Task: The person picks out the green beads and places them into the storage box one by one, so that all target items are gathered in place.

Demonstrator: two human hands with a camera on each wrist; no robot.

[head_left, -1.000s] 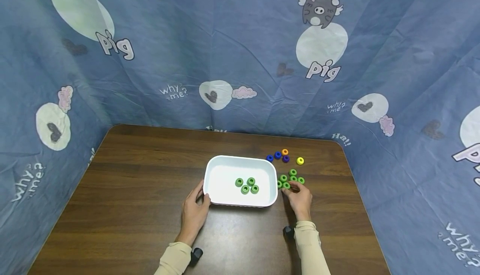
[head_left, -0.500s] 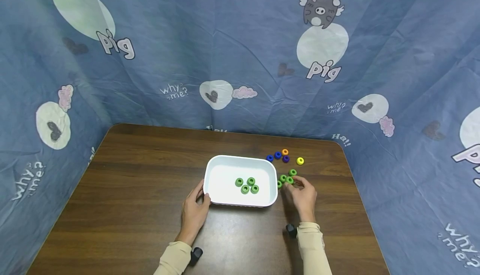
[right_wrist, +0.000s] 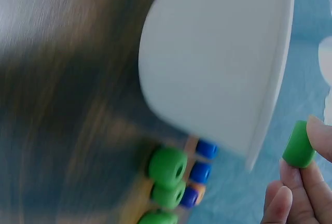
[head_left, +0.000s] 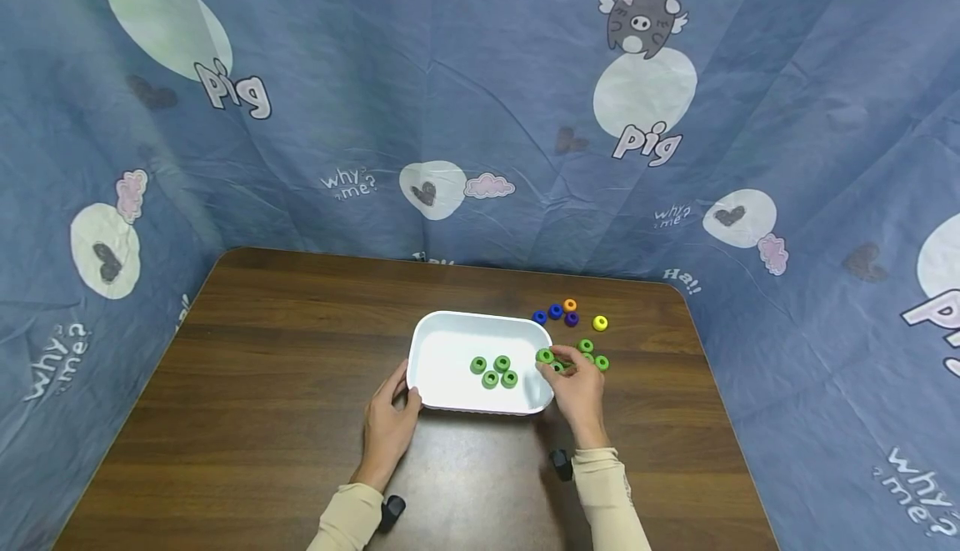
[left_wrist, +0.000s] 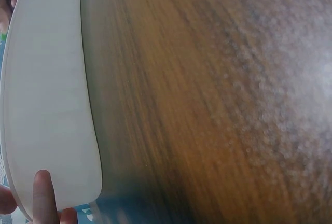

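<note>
A white rectangular tray [head_left: 450,343] lies on the table with several green beads [head_left: 502,363] inside. My left hand [head_left: 390,426] holds its front left corner. In the left wrist view a finger [left_wrist: 44,195] lies against the tray's outer wall. My right hand [head_left: 580,393] is at the tray's right rim, pinching a green bead [head_left: 544,356] between thumb and fingertips. From the right wrist view this pinched bead [right_wrist: 299,145] is raised above the level of the tray's rim. More green beads [head_left: 586,346] sit on the table beyond the right hand, which partly hides them.
Behind the green beads lie blue beads [head_left: 556,311], a purple bead [head_left: 572,318], an orange bead [head_left: 570,305] and a yellow bead [head_left: 600,323]. The brown wooden table [head_left: 285,384] ends at a blue printed cloth [head_left: 480,101].
My right hand first shifted slightly right among the green beads, then lifted one and carried it left to the tray's right rim. The left hand and tray have stayed put.
</note>
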